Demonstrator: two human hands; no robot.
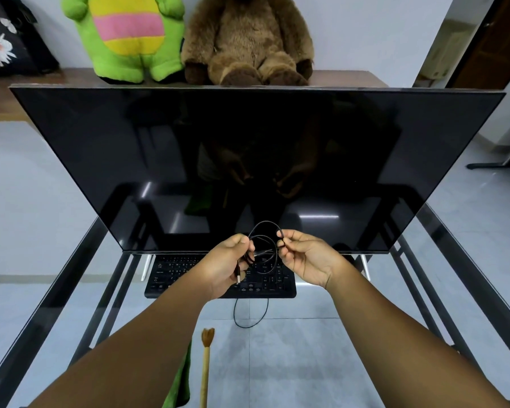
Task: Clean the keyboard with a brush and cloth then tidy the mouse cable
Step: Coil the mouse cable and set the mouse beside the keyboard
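Above the black keyboard [165, 278] I hold the thin black mouse cable [264, 223] in loops between both hands. My left hand [224, 266] pinches the gathered loops, and the USB plug hangs below its fingers. My right hand [306, 257] pinches the cable's top loop on the right side. One more loop of the cable dangles over the glass in front of the keyboard. A wooden brush [206, 363] lies on the glass near me, bristles pointing away. A green cloth [180, 384] shows beside it, partly hidden under my left forearm. The mouse is not in view.
A large dark monitor [256, 160] stands right behind the keyboard on the glass table [321, 334] with a black metal frame. Behind it, a green plush toy [127, 36] and a brown teddy bear [248, 39] sit on a wooden surface.
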